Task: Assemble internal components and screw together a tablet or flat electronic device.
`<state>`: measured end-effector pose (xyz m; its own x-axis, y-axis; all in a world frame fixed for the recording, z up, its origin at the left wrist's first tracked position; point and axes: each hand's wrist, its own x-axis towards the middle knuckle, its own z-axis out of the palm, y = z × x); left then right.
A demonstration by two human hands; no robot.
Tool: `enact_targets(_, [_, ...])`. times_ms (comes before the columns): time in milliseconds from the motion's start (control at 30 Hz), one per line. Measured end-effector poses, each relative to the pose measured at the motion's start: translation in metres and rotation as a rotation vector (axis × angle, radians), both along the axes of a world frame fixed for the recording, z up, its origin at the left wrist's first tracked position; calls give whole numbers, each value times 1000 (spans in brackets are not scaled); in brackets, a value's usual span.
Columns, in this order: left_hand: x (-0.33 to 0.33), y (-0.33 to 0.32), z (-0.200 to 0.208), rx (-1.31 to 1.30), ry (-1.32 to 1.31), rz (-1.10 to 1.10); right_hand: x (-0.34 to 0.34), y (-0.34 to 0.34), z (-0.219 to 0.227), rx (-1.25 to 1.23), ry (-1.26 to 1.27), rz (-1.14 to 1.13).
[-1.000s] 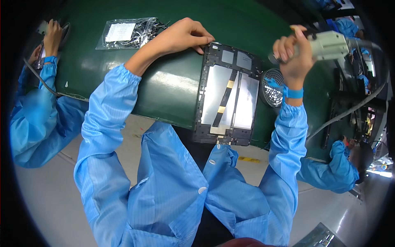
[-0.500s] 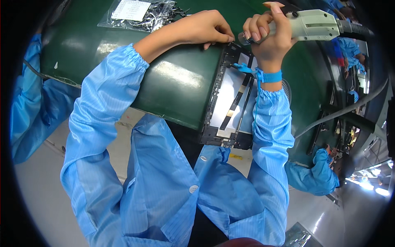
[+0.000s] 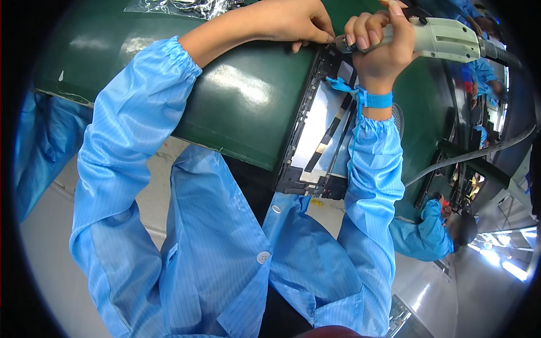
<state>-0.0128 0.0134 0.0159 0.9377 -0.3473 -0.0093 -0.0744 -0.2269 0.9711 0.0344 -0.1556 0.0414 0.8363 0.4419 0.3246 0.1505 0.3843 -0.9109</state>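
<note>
A pale grey-green electric screwdriver [image 3: 451, 39] lies in my right hand [image 3: 386, 50], its body pointing left and its cable leaving to the right. The fingers wrap round its front part. Its tip is over the far end of a flat black device frame [image 3: 290, 163], right beside the fingertips of my left hand [image 3: 301, 22]. Those fingertips are pinched together; what they hold, if anything, is too small to make out. White sheet-like panels [image 3: 307, 138] and a dark strip [image 3: 327, 141] show inside the frame. My right forearm hides its right side.
A clear plastic bag [image 3: 191, 7] of small dark parts lies at the far left of the green table [image 3: 242, 124]. A blue strap [image 3: 376, 99] circles my right wrist. A grey cable [image 3: 479, 153] crosses at right. Other people in blue sit on both sides.
The whole view has shifted, with the bag now partly out at the top. The screwdriver's tip has come closer to my left fingertips. Both hands keep their grip.
</note>
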Motion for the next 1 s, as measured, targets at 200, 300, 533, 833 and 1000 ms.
enact_targets(200, [-1, -1, 1, 5, 3, 8, 0, 1, -1, -7, -46, -27])
enact_targets(300, [-1, 0, 0, 5, 9, 6, -2, 3, -1, -3, -51, -38])
enact_targets(533, [-2, 0, 1, 16, 14, 4, -5, 4, 0, -9, -61, -76])
enact_targets(833, [-9, 0, -10, 62, -331, 49, -11, 11, 5, -44, -37, -104])
enact_targets(1000, [-1, -1, 3, 26, 46, 10, -11, 14, 9, -80, -70, -98])
